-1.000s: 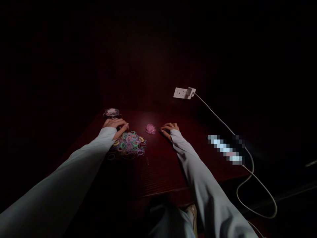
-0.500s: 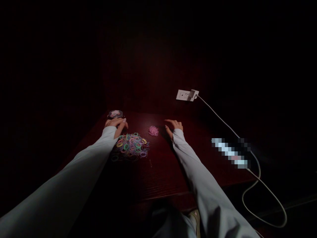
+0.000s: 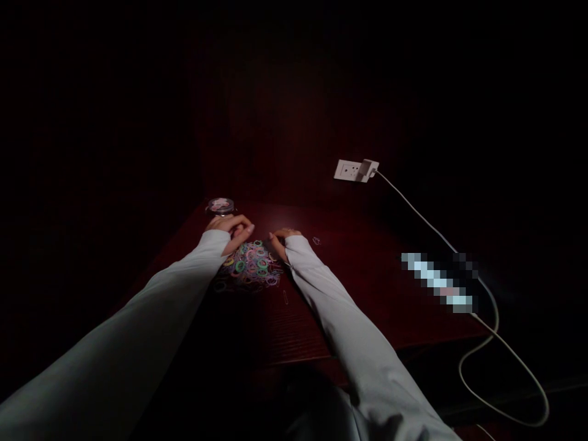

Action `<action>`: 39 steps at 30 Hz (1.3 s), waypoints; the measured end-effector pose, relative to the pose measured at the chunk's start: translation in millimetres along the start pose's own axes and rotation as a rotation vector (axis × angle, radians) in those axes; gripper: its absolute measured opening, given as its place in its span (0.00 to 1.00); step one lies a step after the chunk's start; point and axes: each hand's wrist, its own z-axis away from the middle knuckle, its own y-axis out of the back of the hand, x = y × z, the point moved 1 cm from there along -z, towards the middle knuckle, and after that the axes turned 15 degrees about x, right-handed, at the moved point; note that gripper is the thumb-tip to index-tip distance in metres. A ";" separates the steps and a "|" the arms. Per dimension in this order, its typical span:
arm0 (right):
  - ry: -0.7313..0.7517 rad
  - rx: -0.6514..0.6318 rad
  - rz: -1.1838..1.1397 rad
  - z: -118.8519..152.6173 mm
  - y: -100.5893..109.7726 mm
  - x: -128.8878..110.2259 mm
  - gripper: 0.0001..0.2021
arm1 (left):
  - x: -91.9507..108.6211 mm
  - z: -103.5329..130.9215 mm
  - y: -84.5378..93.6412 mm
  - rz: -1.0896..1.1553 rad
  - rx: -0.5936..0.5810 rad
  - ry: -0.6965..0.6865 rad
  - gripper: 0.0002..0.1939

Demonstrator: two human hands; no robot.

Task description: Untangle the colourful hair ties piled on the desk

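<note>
On the dark red table (image 3: 367,288) lies a heap of mixed coloured hair ties and small rubber bands (image 3: 250,267). Just behind its left side is my left hand (image 3: 233,229), fingers curled and thumb close to the index finger; anything between the tips is too small to make out. My right hand (image 3: 282,239) is bent down at the heap's far right edge, its fingers curled and partly hidden. The small pink pile is out of sight where this hand now is. A few loose pink bands (image 3: 316,241) lie right of my right wrist.
A round container with a patterned lid (image 3: 221,205) stands behind my left hand. One single band (image 3: 285,297) lies in front of the heap. A wall socket (image 3: 351,171) holds a white plug with a cable (image 3: 416,211). A blurred-out lit object (image 3: 436,283) lies at right.
My right hand has moved left, over where the pink pile was visible, leaving a few bands to its right. My left hand's fingers have come closer together. The view has shifted slightly.
</note>
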 end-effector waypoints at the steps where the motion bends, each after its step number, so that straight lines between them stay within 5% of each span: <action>1: -0.023 -0.012 0.032 0.1 2.9 1.0 0.16 | 4.8 -0.4 0.3 0.016 -0.094 -0.082 0.18; 4: -0.062 -0.025 0.089 1.4 9.1 3.7 0.17 | 17.5 0.3 1.2 0.081 -0.354 -0.252 0.29; 7: -0.078 -0.017 0.108 2.6 10.3 7.8 0.17 | 19.6 2.2 1.2 0.152 -0.443 -0.265 0.22; 12: -0.057 0.001 0.051 2.9 4.2 23.0 0.16 | 10.7 3.9 -0.4 0.254 -0.446 -0.172 0.11; 23: 0.003 -0.124 -0.146 4.8 3.7 27.0 0.06 | -1.9 2.6 14.1 0.285 -0.279 0.092 0.15; 39: -0.230 -0.081 -0.455 -2.1 -18.0 27.9 0.14 | -8.8 6.6 4.9 0.281 -0.215 0.006 0.19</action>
